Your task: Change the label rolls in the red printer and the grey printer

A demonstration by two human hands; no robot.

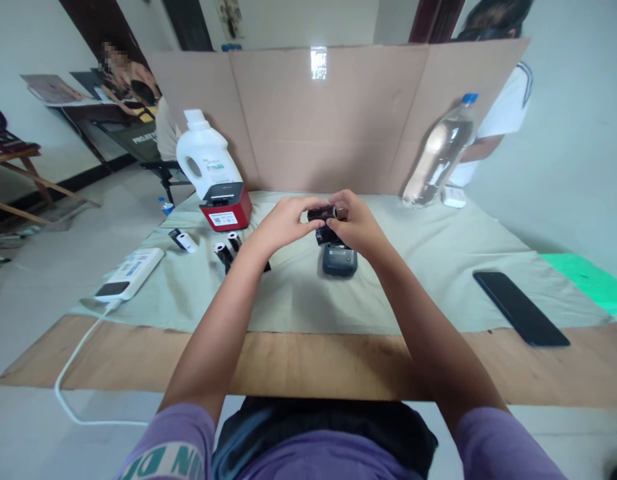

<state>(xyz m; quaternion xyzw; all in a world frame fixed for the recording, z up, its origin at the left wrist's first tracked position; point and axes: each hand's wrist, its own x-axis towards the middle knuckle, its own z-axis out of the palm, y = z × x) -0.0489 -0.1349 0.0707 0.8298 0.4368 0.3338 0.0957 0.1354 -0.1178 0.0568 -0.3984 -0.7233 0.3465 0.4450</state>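
Item: small black roll (pixel 322 213), gripped at its ends by the fingers of left hand (pixel 283 223) and right hand (pixel 356 223), held just above the open grey label printer (pixel 339 259) on the surface (pixel 298 300). Roll judged not yet seated; spare rolls (pixel 226 250) lie left, untouched.

Black roll (pixel 322 213); dark grey printer (pixel 339 259); red box (pixel 226 208).
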